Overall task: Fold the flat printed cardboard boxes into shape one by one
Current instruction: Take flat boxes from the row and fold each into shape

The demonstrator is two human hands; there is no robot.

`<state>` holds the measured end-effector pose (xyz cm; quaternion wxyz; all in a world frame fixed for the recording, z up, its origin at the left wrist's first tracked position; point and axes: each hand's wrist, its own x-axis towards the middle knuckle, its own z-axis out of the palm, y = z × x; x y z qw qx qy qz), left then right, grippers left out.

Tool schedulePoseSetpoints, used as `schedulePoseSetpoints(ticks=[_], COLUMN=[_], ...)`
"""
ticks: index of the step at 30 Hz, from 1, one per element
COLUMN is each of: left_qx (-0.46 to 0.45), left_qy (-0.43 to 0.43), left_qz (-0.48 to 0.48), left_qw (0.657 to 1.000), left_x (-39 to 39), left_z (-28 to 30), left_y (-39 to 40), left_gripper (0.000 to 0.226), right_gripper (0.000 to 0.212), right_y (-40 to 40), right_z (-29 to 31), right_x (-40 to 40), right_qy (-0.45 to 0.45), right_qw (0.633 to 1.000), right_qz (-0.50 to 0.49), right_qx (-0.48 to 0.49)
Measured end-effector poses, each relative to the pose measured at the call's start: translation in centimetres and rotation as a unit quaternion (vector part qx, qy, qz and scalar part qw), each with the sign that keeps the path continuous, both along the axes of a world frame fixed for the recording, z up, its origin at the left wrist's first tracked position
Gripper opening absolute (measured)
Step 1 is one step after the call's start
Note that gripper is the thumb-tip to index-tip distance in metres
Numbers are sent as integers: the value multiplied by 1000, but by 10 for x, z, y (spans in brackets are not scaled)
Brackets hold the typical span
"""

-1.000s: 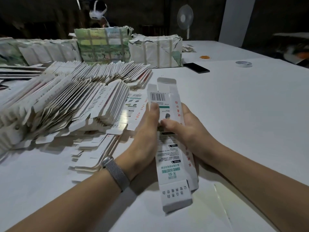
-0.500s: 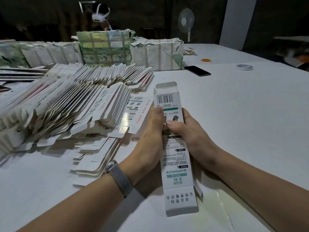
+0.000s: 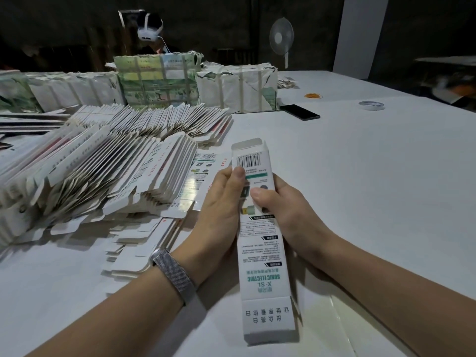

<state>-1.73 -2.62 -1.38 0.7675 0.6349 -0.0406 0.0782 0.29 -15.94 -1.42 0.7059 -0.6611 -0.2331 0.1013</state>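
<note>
Card: white printed stock, thin and creased, light enough to bow under my thumbs.
Box: the box (image 3: 260,228) sits between my two hands, above the table (image 3: 360,189), already squared into a long tube rather than lying flat.
Axis: its long axis runs from 12 o'clock, far from me, to 6 o'clock, near me, tipped slightly to the right at the near end.
Far end: the barcode end at 12 o'clock stands open, its flap (image 3: 248,144) upright and not yet tucked.
Near end: the end panel at 6 o'clock, with large characters, hangs past my wrists; I judge it unclosed as well, though its underside is hidden.
Left hand: my left hand (image 3: 221,204) clasps the box's left wall, thumb laid across the printed face just below the barcode.
Right hand: my right hand (image 3: 280,204) clasps the right wall, thumb curled onto the face; its fingers go behind and I cannot see them.
Nearer hand: both hold the upper half, and the left thumb lies nearer the open flap, so that end is the closer job.
Next: I judge the flap at 12 o'clock gets folded in first, one hand steadying the tube.
Stack: the flats (image 3: 103,171) wait at 10 o'clock, well apart from my grip.
Risk: squeezing the walls too hard could collapse the tube.
</note>
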Motion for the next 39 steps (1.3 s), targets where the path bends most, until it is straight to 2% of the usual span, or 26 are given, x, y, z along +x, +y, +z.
schedulePoseSetpoints(ticks=[5,12,17,24,29,35,39], left_qx=[-9,-17,-11,10,22,41,44], left_qy=[-18,-45,-61,-65,-74,-83,-83], left_qz=[-35,-51,-63,-59,-58,-70,-79], left_qw=[999,998,996,996,995,993,992], left_x=[2,0,-2,-4,-5,-5,-5], left_z=[-1,0,1,3,-1,-3,-3], left_y=[3,3,0,-1,-4,-3,-3], left_gripper=[59,51,48,46,37,31,33], right_gripper=[44,51,42,32,12,14,7], right_y=[0,-4,-3,-4,-5,-7,-8], right_z=[1,2,2,2,5,9,6], right_x=[-1,-1,2,0,2,4,6], right_qy=[-39,-15,-9,-22,-36,-48,-49], right_qw=[999,998,995,993,990,986,983], right_qz=[-13,-16,-36,-56,-92,-116,-126], right_qx=[15,62,97,97,96,114,122])
